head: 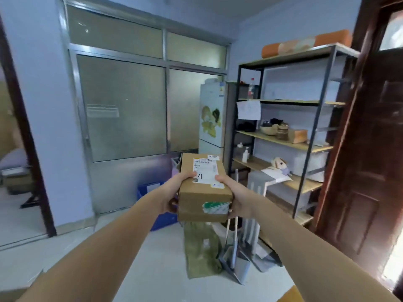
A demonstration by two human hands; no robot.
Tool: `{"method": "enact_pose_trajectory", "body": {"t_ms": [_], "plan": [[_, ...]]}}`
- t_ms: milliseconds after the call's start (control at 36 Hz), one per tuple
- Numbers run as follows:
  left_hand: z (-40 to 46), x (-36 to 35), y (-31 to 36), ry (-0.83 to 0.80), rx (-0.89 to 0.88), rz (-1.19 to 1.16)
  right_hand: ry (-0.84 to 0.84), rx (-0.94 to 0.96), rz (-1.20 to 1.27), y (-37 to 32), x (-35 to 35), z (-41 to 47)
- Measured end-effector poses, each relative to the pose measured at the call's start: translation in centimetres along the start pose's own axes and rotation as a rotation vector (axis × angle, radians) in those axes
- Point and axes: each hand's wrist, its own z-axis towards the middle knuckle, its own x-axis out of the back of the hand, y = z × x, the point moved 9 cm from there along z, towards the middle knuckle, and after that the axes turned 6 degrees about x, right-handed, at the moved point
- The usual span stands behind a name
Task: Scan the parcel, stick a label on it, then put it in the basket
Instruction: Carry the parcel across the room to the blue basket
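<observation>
On the far left I see a dark wooden door frame opening onto another room, then a pale blue wall and a metal-framed partition of frosted glass panes. Low against it, on the pale floor, sits a blue plastic basket, partly hidden behind my left forearm.

My left hand is closed around the near left side of the parcel, thumb on top and fingers curled beneath. The parcel is a plain brown cardboard box, oblong, held up in mid-air at the centre of my view, above the floor and just right of the basket. Its top carries a white shipping label with a barcode and a large handwritten "4"; the small print is too blurred for me to read. A torn green-and-white sticker sits on the near face. My right hand is clamped on the near right side, thumb on the label's edge.

Below lies a crumpled olive cloth beside a grey dustpan. Behind stands a white fridge with a cartoon sticker. To the right, a black metal shelf rack with wooden boards holds bottles, a plush toy and a box, then a reddish-brown wooden door.
</observation>
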Motion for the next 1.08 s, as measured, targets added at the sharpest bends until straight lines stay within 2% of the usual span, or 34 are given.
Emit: {"method": "enact_pose_trajectory", "body": {"t_ms": [111, 250, 444, 694, 1083], "plan": [[-0.1, 7.4, -1.4, 0.122, 0.028, -0.077, -0.120, -0.006, -0.040, -1.4, -7.0, 3.8], [1.1, 13.3, -2.3, 0.205, 0.054, -0.132, -0.240, -0.027, -0.041, -2.3, -12.7, 8.5], [5.2, 17.9, 0.2, 0.311, 0.032, -0.151, -0.305, 0.043, -0.069, -5.6, -15.4, 15.6], [10.9, 22.2, 2.7, 0.372, 0.032, -0.156, -0.401, 0.012, -0.113, -7.6, -17.4, 24.9], [19.1, 35.9, 5.8, 0.428, 0.039, -0.128, -0.461, 0.036, -0.092, -11.3, -27.8, 37.2]]}}
